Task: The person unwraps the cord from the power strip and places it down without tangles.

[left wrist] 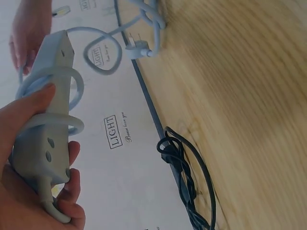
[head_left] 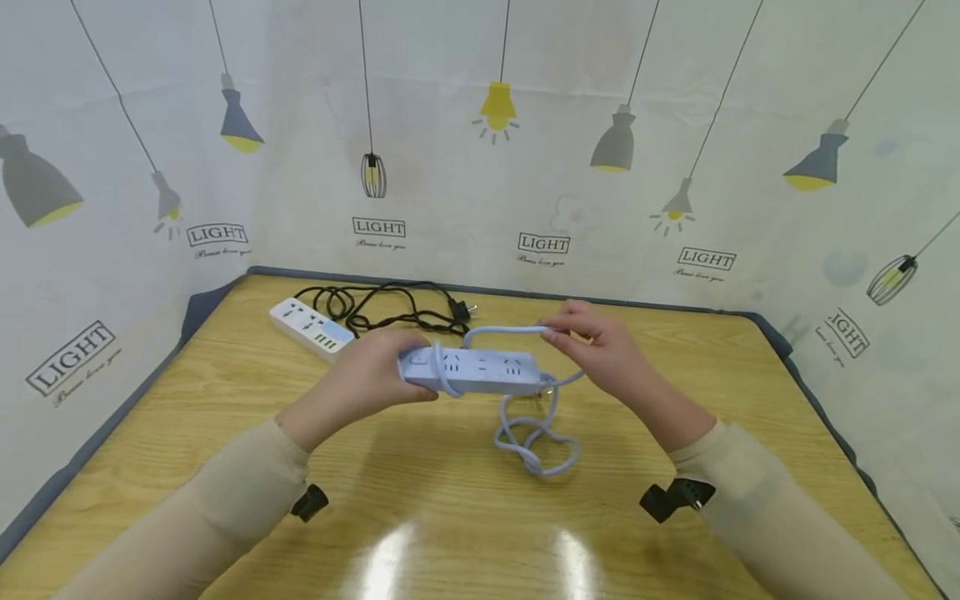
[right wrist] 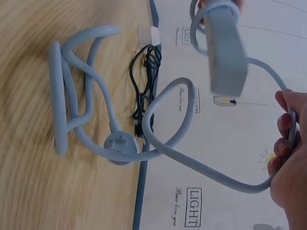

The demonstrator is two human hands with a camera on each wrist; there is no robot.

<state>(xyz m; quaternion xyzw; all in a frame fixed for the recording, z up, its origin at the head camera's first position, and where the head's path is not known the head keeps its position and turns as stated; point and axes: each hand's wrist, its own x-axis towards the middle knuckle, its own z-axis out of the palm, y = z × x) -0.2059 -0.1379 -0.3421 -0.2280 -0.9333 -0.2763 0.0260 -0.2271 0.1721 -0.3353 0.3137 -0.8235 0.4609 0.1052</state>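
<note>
A pale blue-white power strip (head_left: 480,363) is held above the table, its socket face visible in the head view. At its left end my left hand (head_left: 372,367) grips it, thumb and fingers on opposite sides. Loops of its own cord (left wrist: 53,120) are wound around the strip, as the left wrist view shows. To the right of the strip, my right hand (head_left: 603,350) holds a stretch of the cord (right wrist: 225,179) in curled fingers. The loose remainder of the cord hangs in tangled loops below the strip, with its plug (right wrist: 120,146) among them.
A second, white power strip (head_left: 307,325) lies at the back left of the wooden table (head_left: 450,517), beside a loosely coiled black cord (head_left: 397,312) with a black plug (head_left: 461,312). A lamp-printed curtain (head_left: 450,200) surrounds the table's back and sides.
</note>
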